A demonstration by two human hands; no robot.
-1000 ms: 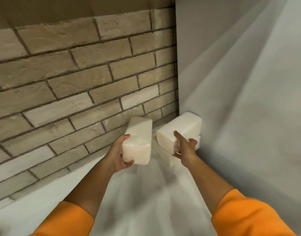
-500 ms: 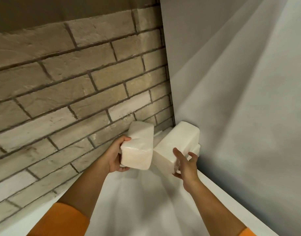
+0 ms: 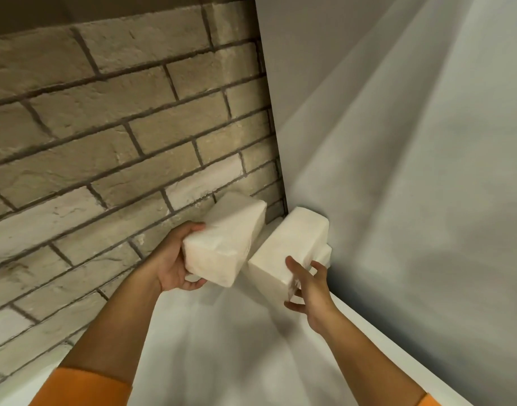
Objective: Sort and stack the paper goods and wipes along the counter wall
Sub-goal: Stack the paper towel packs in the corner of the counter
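Rough tan brick wall (image 3: 105,136) on your left, plain grey wall (image 3: 397,142) on your right, white tabletop (image 3: 222,347) running into the corner. In that corner, a stacked white paper pack (image 3: 289,244) lies on another, only its edge showing. Your left hand (image 3: 175,259) grips a second white rectangular paper pack (image 3: 225,244) tilted above the tabletop, fingers wrapped around its end. Right hand (image 3: 307,285): fingers (image 3: 292,268) spread wide, touching the stacked pack's near end.
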